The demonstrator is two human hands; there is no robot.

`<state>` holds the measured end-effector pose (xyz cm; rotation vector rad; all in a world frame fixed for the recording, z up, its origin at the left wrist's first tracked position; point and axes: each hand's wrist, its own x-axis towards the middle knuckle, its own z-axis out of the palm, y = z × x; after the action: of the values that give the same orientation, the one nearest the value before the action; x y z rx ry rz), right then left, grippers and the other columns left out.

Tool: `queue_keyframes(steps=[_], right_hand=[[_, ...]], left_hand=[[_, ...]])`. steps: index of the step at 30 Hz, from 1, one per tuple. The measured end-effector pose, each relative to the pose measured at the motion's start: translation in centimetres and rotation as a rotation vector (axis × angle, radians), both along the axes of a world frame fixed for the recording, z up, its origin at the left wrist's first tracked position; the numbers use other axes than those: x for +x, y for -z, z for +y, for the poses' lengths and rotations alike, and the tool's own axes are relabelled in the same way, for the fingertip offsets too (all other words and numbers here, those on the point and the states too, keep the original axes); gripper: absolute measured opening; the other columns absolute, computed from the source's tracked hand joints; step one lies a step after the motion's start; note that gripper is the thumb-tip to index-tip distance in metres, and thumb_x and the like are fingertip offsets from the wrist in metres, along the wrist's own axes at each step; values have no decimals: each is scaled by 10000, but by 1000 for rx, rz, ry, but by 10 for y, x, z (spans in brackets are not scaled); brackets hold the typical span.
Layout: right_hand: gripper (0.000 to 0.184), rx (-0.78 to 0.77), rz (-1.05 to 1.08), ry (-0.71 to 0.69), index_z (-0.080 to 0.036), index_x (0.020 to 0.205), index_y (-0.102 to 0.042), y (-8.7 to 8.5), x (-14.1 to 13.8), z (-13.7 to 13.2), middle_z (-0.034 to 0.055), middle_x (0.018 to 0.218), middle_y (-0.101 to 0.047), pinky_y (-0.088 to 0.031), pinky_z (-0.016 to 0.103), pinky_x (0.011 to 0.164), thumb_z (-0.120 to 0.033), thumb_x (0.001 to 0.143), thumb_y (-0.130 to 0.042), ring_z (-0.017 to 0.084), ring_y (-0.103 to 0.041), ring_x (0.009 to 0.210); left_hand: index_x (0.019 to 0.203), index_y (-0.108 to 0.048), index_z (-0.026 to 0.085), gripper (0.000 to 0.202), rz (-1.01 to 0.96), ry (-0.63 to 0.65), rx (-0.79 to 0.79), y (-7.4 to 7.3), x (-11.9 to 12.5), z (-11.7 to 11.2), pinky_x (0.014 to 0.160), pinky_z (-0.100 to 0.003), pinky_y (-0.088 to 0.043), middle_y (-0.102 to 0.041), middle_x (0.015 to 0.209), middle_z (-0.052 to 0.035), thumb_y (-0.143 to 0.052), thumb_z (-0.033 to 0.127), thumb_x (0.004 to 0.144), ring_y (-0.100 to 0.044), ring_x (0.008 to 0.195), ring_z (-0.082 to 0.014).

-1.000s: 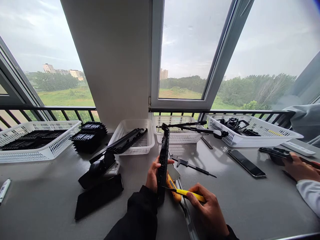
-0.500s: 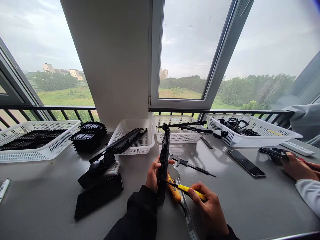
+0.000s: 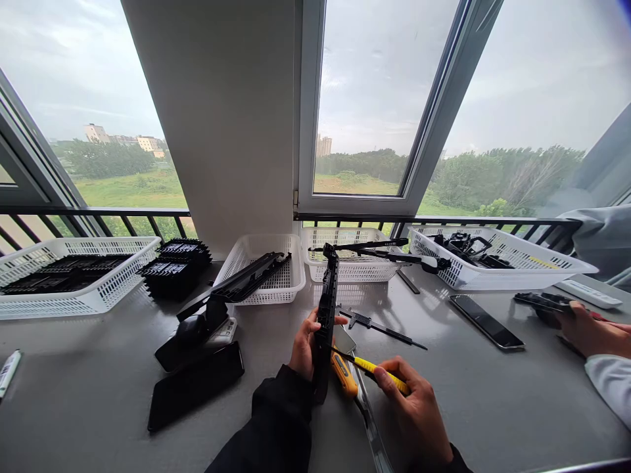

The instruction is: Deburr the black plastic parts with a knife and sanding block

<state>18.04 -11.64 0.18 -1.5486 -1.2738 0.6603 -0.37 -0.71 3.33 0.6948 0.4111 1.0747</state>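
My left hand is wrapped round a long black plastic part that stands on edge, pointing away from me. My right hand grips a yellow utility knife whose blade tip touches the right side of the black part near my left fingers. An orange-handled tool lies on the grey table just under the knife. A metal ruler lies between my hands.
Several white baskets line the window side, some holding black parts. A stack of black parts sits at left. A caliper, a phone and dark panels lie on the table. Another person's hand works at right.
The knife has slid up along the black part, from low near my wrist to beside my left fingers. My left hand holds the part almost still.
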Motion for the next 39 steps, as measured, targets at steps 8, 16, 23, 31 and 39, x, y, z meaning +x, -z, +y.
queue_keyframes(steps=[8, 16, 23, 31, 39], right_hand=[[480, 52, 63, -85, -204, 682, -634, -9, -10, -9, -25, 627, -550, -337, 276, 589, -634, 894, -659, 150, -457, 598], [504, 39, 9, -44, -203, 654, -631, -5, -4, -5, -24, 595, -529, -339, 273, 560, -655, 874, -671, 148, -450, 565], [547, 58, -15, 4, -209, 678, -638, -2, 0, -3, -21, 607, -536, -366, 263, 539, -718, 877, -661, 154, -463, 566], [582, 44, -32, 69, -211, 721, -678, -1, 1, 0, -2, 638, -579, -412, 265, 537, -766, 888, -621, 171, -499, 576], [572, 20, -32, 27, -203, 771, -705, -2, 3, -2, 16, 708, -651, -447, 261, 584, -756, 897, -631, 185, -558, 631]], left_hand=[[1012, -708, 124, 381, -1, 11, -6, 0, 1, 0, 358, -229, -224, -797, 971, -100, -668, 384, 736, -357, 401, -58], [991, -679, 148, 363, -2, 3, -19, -2, 1, 0, 360, -225, -218, -817, 984, -100, -665, 379, 711, -344, 368, -45], [994, -683, 139, 375, 0, -18, -29, -4, 2, -2, 357, -231, -236, -815, 978, -104, -667, 379, 706, -356, 378, -55], [1022, -684, 127, 384, -13, -13, -32, -2, 3, -3, 369, -232, -236, -808, 984, -119, -679, 367, 723, -359, 402, -59], [1032, -693, 129, 375, -21, -2, -20, 0, 3, -3, 370, -235, -242, -807, 1000, -116, -673, 363, 739, -382, 407, -65]])
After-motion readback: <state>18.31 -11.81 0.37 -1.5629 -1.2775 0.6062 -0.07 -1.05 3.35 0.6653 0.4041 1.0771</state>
